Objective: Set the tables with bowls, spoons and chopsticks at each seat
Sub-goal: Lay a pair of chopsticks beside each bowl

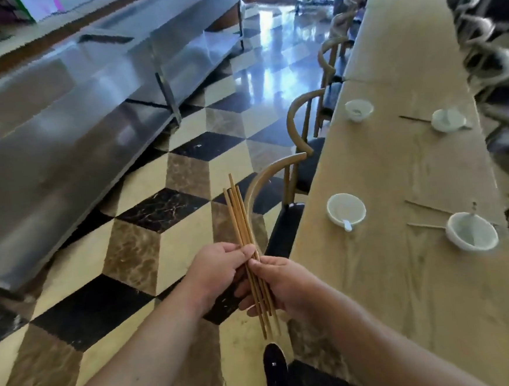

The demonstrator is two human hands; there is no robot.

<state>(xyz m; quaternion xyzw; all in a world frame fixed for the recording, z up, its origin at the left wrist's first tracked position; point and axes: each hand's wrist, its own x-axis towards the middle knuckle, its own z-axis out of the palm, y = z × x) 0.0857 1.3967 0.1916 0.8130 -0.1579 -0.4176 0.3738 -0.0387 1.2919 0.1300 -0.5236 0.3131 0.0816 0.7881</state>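
The left hand [214, 272] and right hand [285, 285] sort a bundle of thin tan wooden chopsticks [243, 224] over the chequered floor [172, 254].
Both hands curl round the bundle; its long axis runs away from the person, far ends leaning slightly left. The step looks like parting one pair, which must next be laid beside the nearest white ceramic bowl [346, 208], which has only a spoon [347, 225], on the long pale wooden table [391, 288].
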